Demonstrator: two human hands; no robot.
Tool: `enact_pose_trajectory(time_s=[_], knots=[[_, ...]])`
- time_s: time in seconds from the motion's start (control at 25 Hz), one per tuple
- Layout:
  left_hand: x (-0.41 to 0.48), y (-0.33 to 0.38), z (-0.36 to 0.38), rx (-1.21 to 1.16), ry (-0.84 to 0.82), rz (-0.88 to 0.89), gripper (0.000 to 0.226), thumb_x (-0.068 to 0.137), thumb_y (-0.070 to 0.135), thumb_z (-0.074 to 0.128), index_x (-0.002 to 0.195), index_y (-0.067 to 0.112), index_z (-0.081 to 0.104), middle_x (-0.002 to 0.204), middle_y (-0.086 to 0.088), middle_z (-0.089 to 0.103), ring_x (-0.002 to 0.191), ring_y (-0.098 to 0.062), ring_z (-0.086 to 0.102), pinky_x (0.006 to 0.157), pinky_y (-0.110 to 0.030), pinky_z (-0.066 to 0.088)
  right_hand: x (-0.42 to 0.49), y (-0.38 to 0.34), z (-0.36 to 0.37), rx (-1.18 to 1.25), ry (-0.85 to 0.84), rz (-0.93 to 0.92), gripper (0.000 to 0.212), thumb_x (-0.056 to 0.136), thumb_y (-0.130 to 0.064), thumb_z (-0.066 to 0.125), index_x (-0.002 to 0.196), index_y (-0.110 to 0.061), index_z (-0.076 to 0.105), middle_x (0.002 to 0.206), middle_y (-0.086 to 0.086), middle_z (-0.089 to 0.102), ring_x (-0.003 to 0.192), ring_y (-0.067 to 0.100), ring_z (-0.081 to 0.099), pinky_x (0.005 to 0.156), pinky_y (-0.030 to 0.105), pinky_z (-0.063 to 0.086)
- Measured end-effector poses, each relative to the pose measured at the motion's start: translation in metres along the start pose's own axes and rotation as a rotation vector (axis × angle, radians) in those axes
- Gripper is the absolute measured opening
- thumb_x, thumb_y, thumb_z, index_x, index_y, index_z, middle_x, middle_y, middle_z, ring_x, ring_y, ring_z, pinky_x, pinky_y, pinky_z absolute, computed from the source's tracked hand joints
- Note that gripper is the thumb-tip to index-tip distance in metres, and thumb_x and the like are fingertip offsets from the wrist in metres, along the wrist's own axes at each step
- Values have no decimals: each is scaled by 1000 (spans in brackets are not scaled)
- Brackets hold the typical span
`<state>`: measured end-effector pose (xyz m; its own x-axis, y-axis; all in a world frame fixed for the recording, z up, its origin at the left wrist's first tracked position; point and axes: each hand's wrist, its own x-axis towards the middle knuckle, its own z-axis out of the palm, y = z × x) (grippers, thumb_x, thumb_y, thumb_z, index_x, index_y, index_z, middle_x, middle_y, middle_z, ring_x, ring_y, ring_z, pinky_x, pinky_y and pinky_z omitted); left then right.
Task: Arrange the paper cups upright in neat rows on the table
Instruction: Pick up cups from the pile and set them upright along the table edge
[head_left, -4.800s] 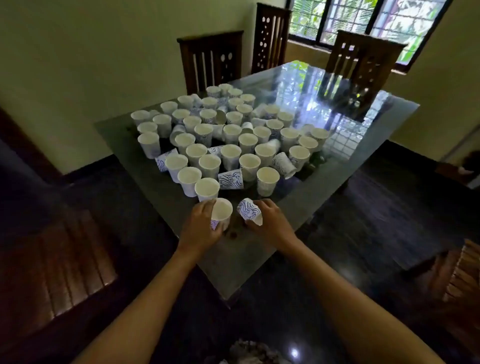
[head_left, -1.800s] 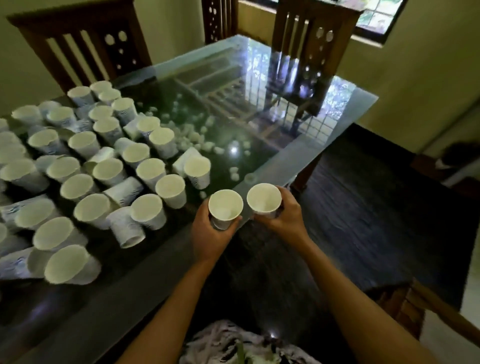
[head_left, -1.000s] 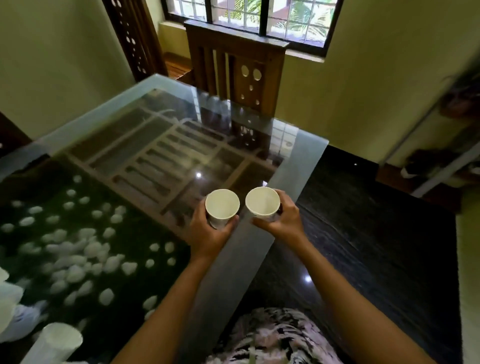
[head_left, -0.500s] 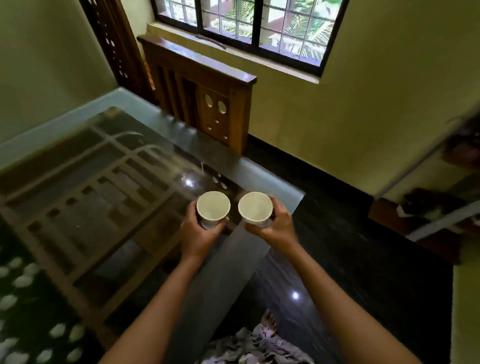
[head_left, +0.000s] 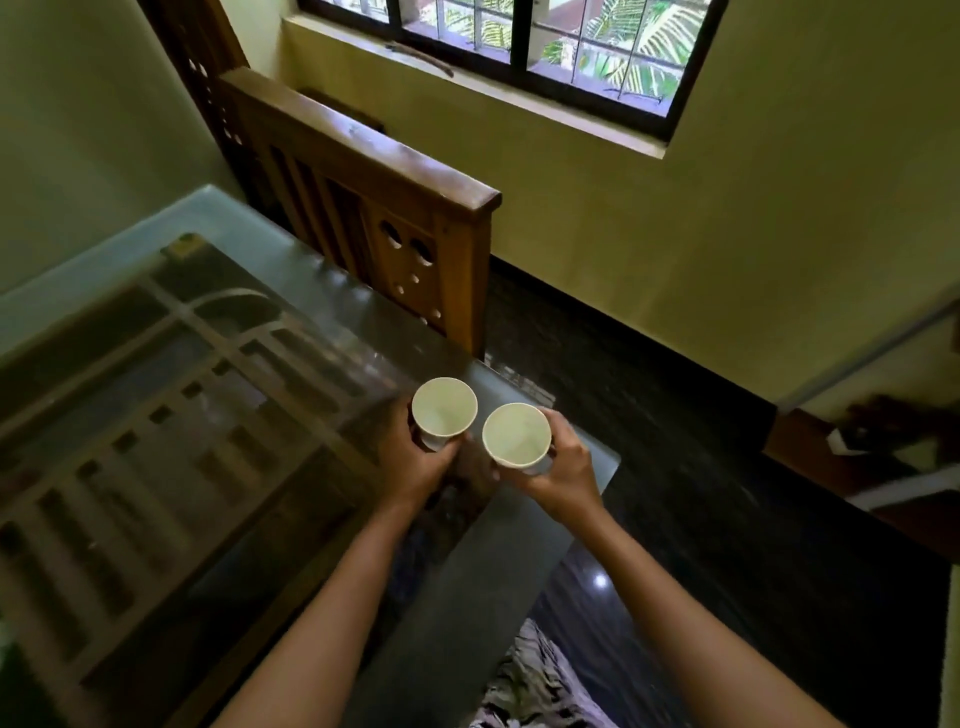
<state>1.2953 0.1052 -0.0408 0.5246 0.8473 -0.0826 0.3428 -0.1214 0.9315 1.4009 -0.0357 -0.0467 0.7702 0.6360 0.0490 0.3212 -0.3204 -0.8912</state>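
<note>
Over the table (head_left: 509, 545) corner we hold two upright cups, left hand (head_left: 415, 467) wrapped round one cup (head_left: 444, 406), right hand (head_left: 563, 470) round the other (head_left: 516, 435). Paper walls look light and crushable, so we judge a gentle mid-wall hold best.

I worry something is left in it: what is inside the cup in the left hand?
The left cup shows only its pale, bare inner wall and bottom; nothing lies inside. The left hand covers its lower outside.
</note>
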Motion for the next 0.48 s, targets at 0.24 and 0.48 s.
enact_pose_trajectory(time_s=[0.24,0.48], knots=[[28,-1,7,1,-92,-41,73,64,9,83,128,13,47,124,-1,55,114,-15,50,93,-26,40,10,5,14,8,8,34,79,54,-43,82,120,-14,51,115,-4,57,104,11,55,87,29,49],[38,-12,6,-21,-151,-72,74,64,9,83,127,18,46,121,7,52,115,-12,49,96,-28,42,8,8,19,4,62,38,75,53,-41,84,116,-17,51,108,-10,55,97,1,51,80,8,42]])
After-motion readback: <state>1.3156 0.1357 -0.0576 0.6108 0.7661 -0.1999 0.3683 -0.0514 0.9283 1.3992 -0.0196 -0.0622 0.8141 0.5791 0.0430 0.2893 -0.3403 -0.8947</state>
